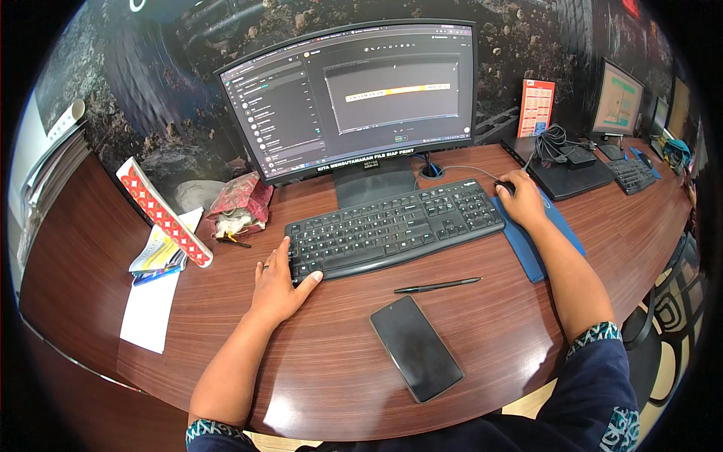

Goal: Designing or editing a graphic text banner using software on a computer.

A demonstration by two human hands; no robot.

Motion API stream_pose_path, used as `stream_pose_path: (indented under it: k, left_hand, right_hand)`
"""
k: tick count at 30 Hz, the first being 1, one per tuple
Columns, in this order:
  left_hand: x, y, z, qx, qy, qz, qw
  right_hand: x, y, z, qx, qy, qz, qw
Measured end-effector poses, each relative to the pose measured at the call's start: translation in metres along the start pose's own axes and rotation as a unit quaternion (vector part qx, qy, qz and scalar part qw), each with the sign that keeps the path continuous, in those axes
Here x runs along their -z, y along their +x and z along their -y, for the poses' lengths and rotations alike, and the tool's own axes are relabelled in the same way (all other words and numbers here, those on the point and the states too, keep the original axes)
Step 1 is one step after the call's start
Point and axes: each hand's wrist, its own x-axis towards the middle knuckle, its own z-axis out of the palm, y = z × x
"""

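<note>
My left hand (277,290) rests at the left end of a black keyboard (395,233), its fingers apart along the keyboard's edge and its thumb near the front corner. Over a blue mouse pad (563,226), my right hand (525,202) is curled on a dark computer mouse (505,187), which it mostly covers. Behind the keyboard a wide monitor (290,120) is lit, showing a dark list and an image with a thin yellow and orange strip. A black pen (437,286) lies in front of the keyboard. Nearer me lies a dark-screened phone (416,350).
To the left are papers (151,313), a red patterned strip (167,215) and a crumpled red bag (242,202). At the right stand a black device with coiled cables (565,169), a red calendar (536,108) and another monitor (619,98). The wooden desk (324,361) curves near my body.
</note>
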Motion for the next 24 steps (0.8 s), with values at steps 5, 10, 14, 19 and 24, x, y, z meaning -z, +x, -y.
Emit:
stream_pose_path:
  k: [5,10,14,19,24]
  left_hand:
    - [-0.0013,0.0004,-0.0003,0.002,0.003,-0.003,1.0]
    - [-0.0013,0.0002,0.0003,0.003,0.003,-0.001,1.0]
    - [0.0,0.0001,-0.0013,0.008,0.007,0.003,1.0]
    - [-0.0003,-0.0001,-0.0012,0.008,0.007,0.004,1.0]
    - [-0.0006,0.0004,-0.0008,0.008,0.005,0.004,1.0]
  right_hand:
    - [-0.0021,-0.0001,-0.0052,0.002,-0.002,-0.006,1.0]
    - [-0.0009,0.0,-0.0029,0.004,0.0,-0.003,1.0]
    - [0.0001,-0.0008,-0.0006,0.0,0.002,-0.007,1.0]
    - [-0.0001,-0.0006,-0.0009,0.0,0.002,-0.011,1.0]
    - [-0.0004,-0.0008,-0.002,-0.002,0.003,-0.009,1.0]
